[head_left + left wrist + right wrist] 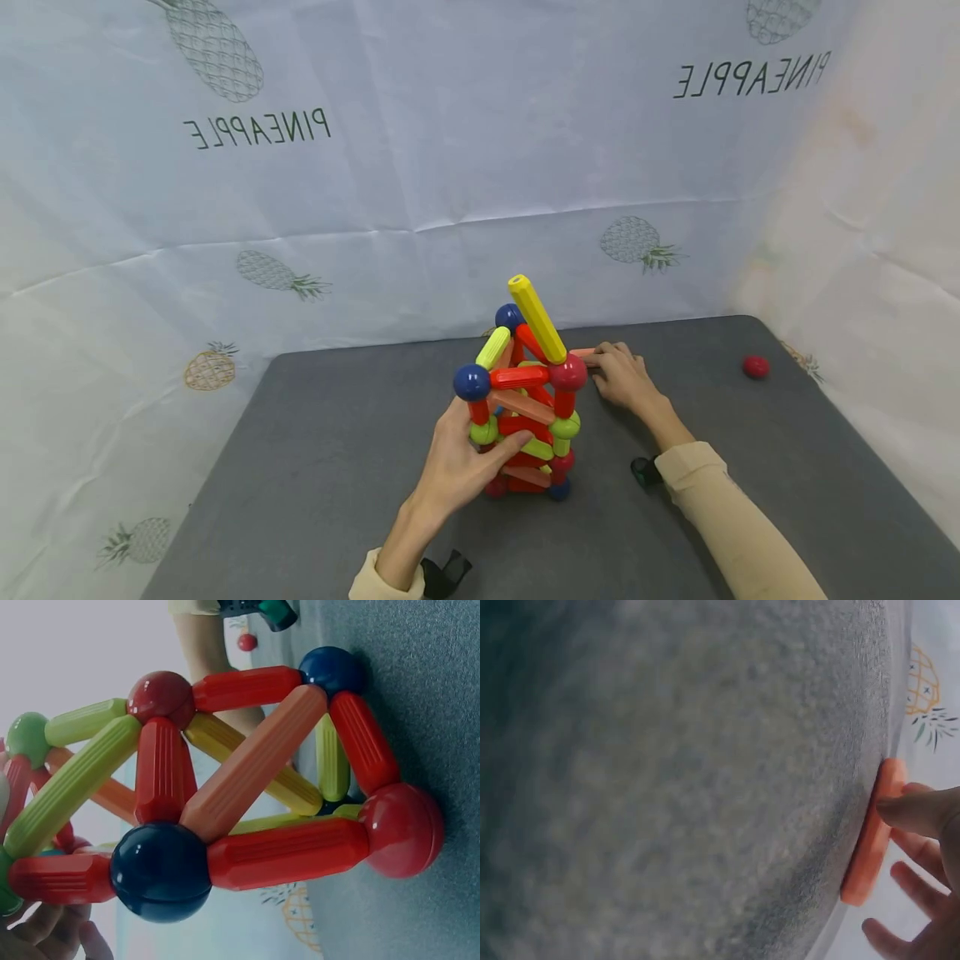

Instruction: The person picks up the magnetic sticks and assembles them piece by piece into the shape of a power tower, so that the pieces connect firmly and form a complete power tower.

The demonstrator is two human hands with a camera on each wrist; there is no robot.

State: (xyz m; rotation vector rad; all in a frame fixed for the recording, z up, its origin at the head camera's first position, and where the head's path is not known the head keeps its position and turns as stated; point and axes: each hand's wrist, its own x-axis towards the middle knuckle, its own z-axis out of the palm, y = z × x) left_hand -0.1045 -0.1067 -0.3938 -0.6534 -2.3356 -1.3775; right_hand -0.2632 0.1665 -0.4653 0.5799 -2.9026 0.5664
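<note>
A tower of magnetic rods and balls (521, 377) stands upright on the dark table, in red, yellow-green, orange and blue. From its top red ball, a long yellow rod (537, 319) sticks up at a slant. My left hand (452, 460) grips the tower's left side at mid-height, thumb across the front; its other fingers are partly hidden behind the rods. In the left wrist view those fingertips (56, 930) show at the lower left. Behind the tower, to the right, my right hand (622, 379) pinches an orange rod (868, 855) close over the tabletop between thumb and index finger.
A loose red ball (756, 367) lies near the right edge of the grey table (337, 450). White cloth (465, 150) printed with pineapples hangs behind the table and along its sides. Black wrist gear (446, 575) sits at each sleeve.
</note>
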